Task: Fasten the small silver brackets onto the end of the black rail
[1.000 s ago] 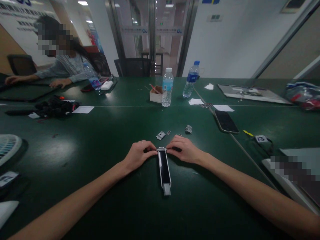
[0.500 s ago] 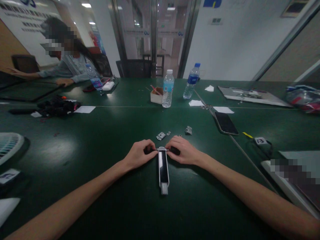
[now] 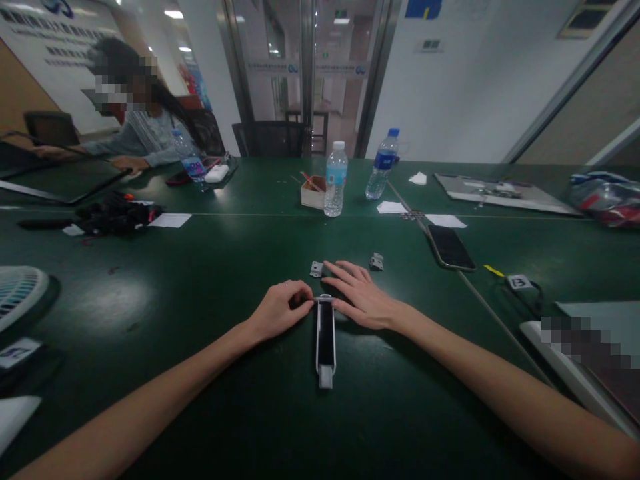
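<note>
A dark green table (image 3: 220, 267) fills the room's foreground, its far edge facing glass doors (image 3: 340, 93) in metal frames. At the far left, another person (image 3: 145, 133) in a pale sleeved top sits with both hands low at the table. A flat grey board (image 3: 460, 189) lies at the far right beside a clear plastic bag (image 3: 607, 200) with red contents, while a black tangled bundle (image 3: 117, 213) rests on the left.

At center, two bare hands work close together. The right hand (image 3: 363, 299) is spread wide, its thumb near the head of a narrow white-rimmed device, its longer fingers extended forward. The left hand (image 3: 281, 308) is narrowed to a pinch of thumb and forefinger at the head's other side. The device (image 3: 327, 337), black-faced with a grey tip, lies flat between them, pointing toward the wearer.

Beyond stand a light-blue-labeled water bottle (image 3: 336, 187) and a small open box (image 3: 312, 197); a smartphone (image 3: 450, 247) lies to the right. One metal bracket (image 3: 317, 269) sits at the right fingertips, contact unclear; a second bracket (image 3: 377, 262) lies just beyond that hand. Smallest is the thin crosspiece (image 3: 325, 299) topping the device, its left end in the pinch.
</note>
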A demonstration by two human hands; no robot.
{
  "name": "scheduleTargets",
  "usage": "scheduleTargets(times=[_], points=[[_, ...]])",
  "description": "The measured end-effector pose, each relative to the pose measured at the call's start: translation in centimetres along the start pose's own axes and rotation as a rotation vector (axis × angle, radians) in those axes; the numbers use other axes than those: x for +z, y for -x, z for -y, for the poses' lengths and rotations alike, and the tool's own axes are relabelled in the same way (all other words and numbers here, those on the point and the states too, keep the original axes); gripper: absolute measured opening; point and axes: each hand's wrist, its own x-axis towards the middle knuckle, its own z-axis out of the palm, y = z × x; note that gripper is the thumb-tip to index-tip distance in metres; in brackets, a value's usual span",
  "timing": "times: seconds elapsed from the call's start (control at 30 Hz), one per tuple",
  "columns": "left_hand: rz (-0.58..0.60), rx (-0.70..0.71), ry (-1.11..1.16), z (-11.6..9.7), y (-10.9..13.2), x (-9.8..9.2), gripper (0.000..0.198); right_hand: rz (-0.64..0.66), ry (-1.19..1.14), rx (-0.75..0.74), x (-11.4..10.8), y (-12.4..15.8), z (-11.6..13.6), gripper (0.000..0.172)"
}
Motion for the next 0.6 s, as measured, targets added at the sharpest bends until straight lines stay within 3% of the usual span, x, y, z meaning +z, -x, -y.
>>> scheduleTargets(times=[0.2,0.4,0.6], points=[[-0.006,0.009,-0.015,-0.3,0.0,0.0,0.011,0.008,0.0,-0.018,0.3,-0.2,-0.1,0.067],[-0.009,0.02,-0.013,-0.5,0.0,-0.1,0.011,0.015,0.008,0.059,0.6,-0.6,-0.1,0.065],[-0.008,0.009,-0.03,-0.8,-0.1,-0.2,0.013,-0.064,-0.019,0.115,1.0,-1.1,0.0,0.067]])
